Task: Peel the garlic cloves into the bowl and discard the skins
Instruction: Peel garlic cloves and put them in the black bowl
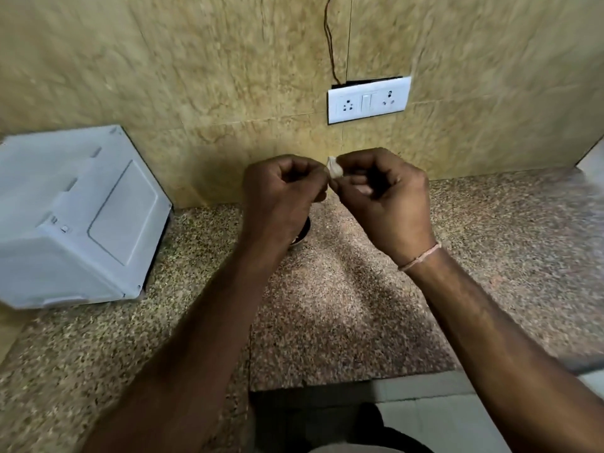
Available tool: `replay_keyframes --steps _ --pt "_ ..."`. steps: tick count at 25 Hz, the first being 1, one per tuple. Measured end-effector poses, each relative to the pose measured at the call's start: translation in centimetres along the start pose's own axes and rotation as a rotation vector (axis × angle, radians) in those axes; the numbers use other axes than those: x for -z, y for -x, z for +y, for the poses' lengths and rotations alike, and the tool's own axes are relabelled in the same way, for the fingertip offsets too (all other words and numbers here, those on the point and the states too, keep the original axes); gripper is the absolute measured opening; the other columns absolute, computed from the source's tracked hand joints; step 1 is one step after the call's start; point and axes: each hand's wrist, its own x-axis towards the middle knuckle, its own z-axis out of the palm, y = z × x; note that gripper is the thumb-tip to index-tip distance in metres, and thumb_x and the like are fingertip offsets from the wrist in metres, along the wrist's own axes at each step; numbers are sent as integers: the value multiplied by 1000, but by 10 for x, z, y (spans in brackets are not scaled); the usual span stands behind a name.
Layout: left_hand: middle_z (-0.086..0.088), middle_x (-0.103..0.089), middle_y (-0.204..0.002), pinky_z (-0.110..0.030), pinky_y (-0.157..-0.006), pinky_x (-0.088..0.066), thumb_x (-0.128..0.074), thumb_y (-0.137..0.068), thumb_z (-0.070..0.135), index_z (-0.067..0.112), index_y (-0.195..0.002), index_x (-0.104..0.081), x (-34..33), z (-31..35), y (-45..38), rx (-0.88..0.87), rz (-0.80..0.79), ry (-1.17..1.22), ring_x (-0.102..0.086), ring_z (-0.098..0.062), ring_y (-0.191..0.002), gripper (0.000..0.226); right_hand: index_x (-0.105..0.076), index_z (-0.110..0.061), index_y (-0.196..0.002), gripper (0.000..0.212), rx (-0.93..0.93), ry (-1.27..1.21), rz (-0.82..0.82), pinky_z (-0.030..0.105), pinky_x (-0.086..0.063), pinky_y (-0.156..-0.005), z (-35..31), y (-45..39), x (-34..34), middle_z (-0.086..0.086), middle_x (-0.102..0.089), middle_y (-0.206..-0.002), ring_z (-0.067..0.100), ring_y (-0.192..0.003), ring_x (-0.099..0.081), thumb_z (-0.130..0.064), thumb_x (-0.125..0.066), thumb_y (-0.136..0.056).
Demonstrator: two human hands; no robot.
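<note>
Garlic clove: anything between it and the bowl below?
The left hand and its wrist cover most of the bowl; only a rim sliver shows. The garlic clove, pinched between both hands with the right hand, sits up and right of it.

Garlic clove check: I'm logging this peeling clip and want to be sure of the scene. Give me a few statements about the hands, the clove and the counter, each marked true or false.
1. Both the left hand and the right hand pinch the garlic clove. True.
2. The garlic clove lies on the counter. False: it is held up in the air in front of the wall.
3. The bowl is in full view beside the hands. False: only a sliver of it shows, under the left wrist.
4. A white appliance stands on the counter to the left. True.
5. The switch plate has a plug in its socket. False: both sockets are empty.
</note>
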Motion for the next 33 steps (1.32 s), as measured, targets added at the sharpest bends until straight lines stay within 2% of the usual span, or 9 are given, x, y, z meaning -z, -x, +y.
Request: replay_keyframes --steps 5,8,12,16,21,25,33 --pt "-11 -78 -78 -57 -77 -65 -84 -85 15 8 -86 -81 0 10 9 -15 -13 37 -77 -35 -75 8 -74 -11 -108 27 -12 -33 22 26 -60 -79 -11 7 8 -1 -78 -97 15 -89 -77 -9 -84 -83" --pt "-14 -78 -81 -55 -79 -65 -84 -86 9 2 -88 -80 -5 18 13 23 -7 96 -78 -36 -79 8 -74 -9 -108 26 -23 -51 23 26 -60 -79 -13 6 14 0 -78 -98 16 -89 -77 -7 -84 -84" --pt "-15 -78 -82 -58 -80 -64 -86 -85 10 2 -90 -80 -15 29 12 -6 -26 63 -76 -41 -81 11 -74 -6 -105 25 -22 -87 29 27 -60 -76 -16 -1 27 3 -78 -97 17 -86 -77 -3 -84 -82" --pt "-18 -78 -82 -56 -80 -64 -85 -84 8 0 -93 -79 -23 37 14 -20 -45 57 -76 -43 -82 13 -73 0 -103 25 14 -115 9 35 -63 -81 -19 -5 41 8 -79 -97 23 -88 -77 1 -85 -81" --pt "-20 -77 -84 -48 -80 -66 -84 -84 6 -4 -93 -79 -33 42 19 26 -28 102 -76 -42 -84 14 -73 2 -101 23 25 -68 5 21 -56 -73 -20 -3 49 6 -78 -95 11 -82 -75 0 -85 -81" --pt "-18 -78 -83 -41 -76 -67 -84 -84 6 -3 -91 -80 -37 45 21 28 -34 101 -77 -38 -81 12 -74 1 -100 22 21 -62 15 22 -57 -72 -22 0 55 5 -79 -93 9 -80 -75 -2 -85 -82" --pt "-12 -79 -80 -49 -79 -66 -85 -86 9 3 -89 -81 -43 40 36 46 3 85 -78 -33 -79 8 -74 -3 -97 18 0 -57 1 18 -55 -68 -22 10 58 -3 -78 -88 5 -77 -74 -2 -85 -82"
